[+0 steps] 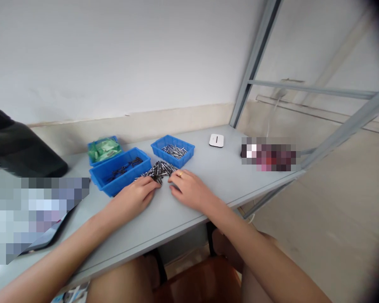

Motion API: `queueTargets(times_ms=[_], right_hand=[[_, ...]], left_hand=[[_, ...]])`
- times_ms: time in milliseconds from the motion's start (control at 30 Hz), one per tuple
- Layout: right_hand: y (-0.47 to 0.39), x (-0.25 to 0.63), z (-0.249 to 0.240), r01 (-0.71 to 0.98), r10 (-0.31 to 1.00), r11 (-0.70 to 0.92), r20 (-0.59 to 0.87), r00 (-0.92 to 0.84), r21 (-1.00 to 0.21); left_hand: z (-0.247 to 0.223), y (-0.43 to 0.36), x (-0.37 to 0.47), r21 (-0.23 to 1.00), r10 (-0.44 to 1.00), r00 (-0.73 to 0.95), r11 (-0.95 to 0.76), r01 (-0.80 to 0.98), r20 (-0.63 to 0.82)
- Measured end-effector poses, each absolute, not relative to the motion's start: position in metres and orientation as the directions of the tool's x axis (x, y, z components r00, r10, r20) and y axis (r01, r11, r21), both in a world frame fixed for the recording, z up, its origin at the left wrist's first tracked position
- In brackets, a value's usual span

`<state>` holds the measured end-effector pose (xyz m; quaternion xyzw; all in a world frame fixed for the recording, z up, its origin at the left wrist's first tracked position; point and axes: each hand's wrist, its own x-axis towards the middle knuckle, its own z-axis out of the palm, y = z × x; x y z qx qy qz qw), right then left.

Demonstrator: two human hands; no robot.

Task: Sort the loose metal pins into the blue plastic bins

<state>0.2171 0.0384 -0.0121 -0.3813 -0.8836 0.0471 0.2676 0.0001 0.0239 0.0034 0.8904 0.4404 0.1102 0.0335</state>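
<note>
A loose pile of small metal pieces (161, 169), some silver and some dark, lies on the grey table in front of the blue bins. My left hand (141, 191) is at the pile's left front edge, its fingers curled down onto the pieces. My right hand (188, 188), with a ring on one finger, touches the right edge of the pile with bent fingers. Whatever is between either hand's fingertips is too small to make out. A blue bin (105, 173) left of the pile holds dark screw-like pieces; another blue bin (189, 156) behind it holds silver ones.
A third blue bin (91, 159) with a green plastic bag (105, 150) stands at the back left. A dark bottle (25, 147) and a blurred-out flat device (47, 214) are at the left. Toward the right are a white square device (216, 140) and a blurred-out object (271, 157).
</note>
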Motion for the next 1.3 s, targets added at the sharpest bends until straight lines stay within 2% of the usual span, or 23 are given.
queueTargets(times_ms=[467,700,900,1067,1200,1300], right_hand=[[0.039,0.216,-0.013,0.659,0.681,0.717,0.427,-0.595,-0.225],[0.040,0.216,-0.014,0.656,0.676,0.721,0.434,-0.596,-0.222],[0.040,0.216,-0.014,0.660,0.686,0.714,0.423,-0.592,-0.234],[0.040,0.215,-0.012,0.668,0.693,0.708,0.411,-0.593,-0.229],[0.040,0.213,-0.011,0.681,0.708,0.693,0.405,-0.579,-0.238],[0.041,0.212,-0.011,0.678,0.709,0.693,0.403,-0.579,-0.246]], left_hand=[[-0.004,0.028,-0.003,0.246,0.712,0.659,-0.702,0.668,0.243],[-0.002,0.024,0.001,0.188,0.663,0.691,-0.746,0.638,0.288],[0.005,0.019,0.004,0.129,0.687,0.688,-0.723,0.678,0.233],[0.007,0.020,0.004,0.057,0.691,0.672,-0.707,0.705,0.266],[0.013,0.027,-0.008,-0.008,0.683,0.693,-0.711,0.703,0.232],[0.015,0.033,-0.016,-0.007,0.668,0.717,-0.731,0.682,0.200]])
